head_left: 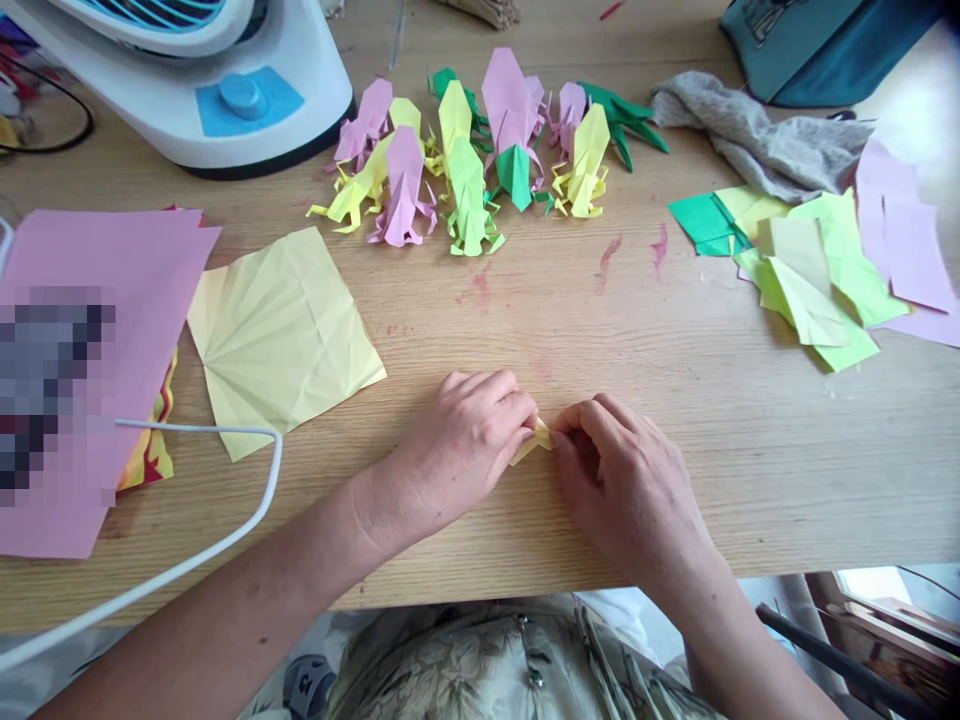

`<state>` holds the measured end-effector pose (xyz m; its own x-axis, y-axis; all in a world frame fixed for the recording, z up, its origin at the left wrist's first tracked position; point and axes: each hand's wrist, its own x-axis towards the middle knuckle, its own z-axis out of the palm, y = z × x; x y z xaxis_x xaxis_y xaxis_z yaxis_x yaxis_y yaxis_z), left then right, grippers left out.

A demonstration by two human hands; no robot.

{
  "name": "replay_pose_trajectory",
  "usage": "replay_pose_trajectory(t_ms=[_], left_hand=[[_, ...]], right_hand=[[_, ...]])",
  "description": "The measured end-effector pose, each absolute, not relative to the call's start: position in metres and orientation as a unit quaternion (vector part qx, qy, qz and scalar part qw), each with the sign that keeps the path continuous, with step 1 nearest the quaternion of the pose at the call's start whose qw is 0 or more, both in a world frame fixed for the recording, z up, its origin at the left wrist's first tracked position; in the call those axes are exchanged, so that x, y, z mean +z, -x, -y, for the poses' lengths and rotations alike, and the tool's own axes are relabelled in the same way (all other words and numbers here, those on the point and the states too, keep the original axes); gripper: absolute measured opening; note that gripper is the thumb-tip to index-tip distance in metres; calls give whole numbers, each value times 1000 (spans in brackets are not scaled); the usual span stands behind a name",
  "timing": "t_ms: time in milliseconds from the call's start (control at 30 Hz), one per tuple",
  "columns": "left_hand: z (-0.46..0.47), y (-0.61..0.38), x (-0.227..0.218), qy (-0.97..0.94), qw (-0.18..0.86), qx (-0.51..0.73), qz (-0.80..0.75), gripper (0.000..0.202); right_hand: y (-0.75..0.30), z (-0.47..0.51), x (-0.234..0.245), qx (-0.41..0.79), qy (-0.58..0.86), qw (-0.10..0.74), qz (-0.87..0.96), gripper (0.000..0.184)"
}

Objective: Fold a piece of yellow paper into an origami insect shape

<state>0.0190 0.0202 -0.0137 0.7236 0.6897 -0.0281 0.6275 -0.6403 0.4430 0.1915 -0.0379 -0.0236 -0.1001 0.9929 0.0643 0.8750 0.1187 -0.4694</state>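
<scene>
A small folded piece of yellow paper (531, 445) is pinched between my two hands, low over the wooden table (480, 330) near its front edge. My left hand (469, 430) grips its left side, and the fingers cover most of the paper. On the other side, my right hand (626, 475) has thumb and forefinger closed on the paper's right tip. To the left of my hands lies a creased yellow sheet (289, 335), spread flat with fold lines fanning across it.
Several folded paper figures (469, 195) in pink, yellow and green stand at the back. Loose paper pieces (814, 270) and a grey cloth (750, 130) lie right. At left are a white fan base (202, 85), pink sheets (142, 270) and a white cable (247, 520).
</scene>
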Motion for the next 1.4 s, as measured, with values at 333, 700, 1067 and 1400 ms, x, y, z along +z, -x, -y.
replay_pose_trajectory(t_ms=[333,700,1067,1400], left_hand=[[-16,-25,-14,-909,157,50,-383,17],[-17,-25,-18,-903,166,90,-387,18],[-16,-26,-17,-902,163,89,-390,19],[-16,-25,-18,-898,173,110,-390,16]], right_hand=[[-193,38,-24,157,648,184,722,13],[-204,65,-27,141,582,270,754,20],[-207,74,-39,56,537,224,812,52],[-204,74,-38,45,549,205,809,44]])
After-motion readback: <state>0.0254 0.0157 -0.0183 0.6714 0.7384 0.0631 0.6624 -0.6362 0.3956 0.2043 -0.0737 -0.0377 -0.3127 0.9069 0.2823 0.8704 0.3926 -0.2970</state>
